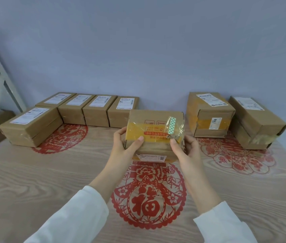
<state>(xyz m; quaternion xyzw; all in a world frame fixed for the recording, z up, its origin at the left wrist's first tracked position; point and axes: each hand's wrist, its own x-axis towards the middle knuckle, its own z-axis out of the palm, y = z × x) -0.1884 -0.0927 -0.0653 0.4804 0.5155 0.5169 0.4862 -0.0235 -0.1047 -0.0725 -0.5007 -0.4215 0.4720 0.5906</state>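
Parcel [156, 120] dead centre, long axis left-right; my left hand [123, 146] grips its left end, right hand [187, 148] its right end, equally near.

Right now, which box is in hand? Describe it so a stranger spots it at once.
On the table, look between the five boxes at left and the two boxes at right, above the middle paper-cut. The box there is gripped by the left hand and right hand. Only it is held, with red print and a green-patterned tape strip.
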